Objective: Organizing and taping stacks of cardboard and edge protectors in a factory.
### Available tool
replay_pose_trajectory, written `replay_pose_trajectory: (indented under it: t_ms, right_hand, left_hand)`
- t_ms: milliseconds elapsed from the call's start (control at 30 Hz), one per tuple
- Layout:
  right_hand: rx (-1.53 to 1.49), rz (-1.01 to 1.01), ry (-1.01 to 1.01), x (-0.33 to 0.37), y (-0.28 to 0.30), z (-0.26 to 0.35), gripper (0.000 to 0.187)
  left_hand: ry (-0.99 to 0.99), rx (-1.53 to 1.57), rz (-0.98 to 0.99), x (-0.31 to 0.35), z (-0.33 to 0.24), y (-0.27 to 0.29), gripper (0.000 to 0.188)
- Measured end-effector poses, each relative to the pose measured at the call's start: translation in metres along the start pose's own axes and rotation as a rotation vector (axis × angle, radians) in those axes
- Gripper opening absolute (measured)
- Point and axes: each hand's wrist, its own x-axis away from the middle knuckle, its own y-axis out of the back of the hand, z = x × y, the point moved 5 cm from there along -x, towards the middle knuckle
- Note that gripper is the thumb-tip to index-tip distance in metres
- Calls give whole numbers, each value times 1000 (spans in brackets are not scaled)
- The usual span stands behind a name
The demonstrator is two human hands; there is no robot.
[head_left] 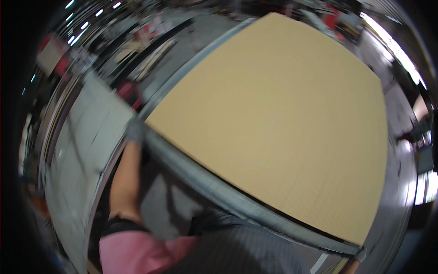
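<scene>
A large tan board (283,118) lies flat in front of me on a grey metal frame or table, whose rounded near edge (205,178) runs below it. My left hand (134,131), in a grey glove, is at the near left corner of the frame, beside the board's corner. Motion blur smears its fingers. Far to the right, my right hand (360,255) is at the near right corner of the board and frame. Only a small gloved part of it shows, and its fingers are not clear.
A pale grey panel or tabletop (86,155) stands close on my left, with a narrow gap between it and the frame. Dark rails (155,50) and long strips lie farther off at the left. Concrete floor (365,50) runs along the right, where part of another person (417,125) shows.
</scene>
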Motion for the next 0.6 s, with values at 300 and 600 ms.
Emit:
replay_pose_trajectory:
  t_ms: [300, 600]
  right_hand:
    - [-49, 227, -26, 40, -19, -8, 40]
    - [-74, 194, -15, 104, 55, -57, 37]
  left_hand:
    - [320, 501, -180, 43, 34, 65, 50]
    - [375, 799, -158, 74, 112, 101, 32]
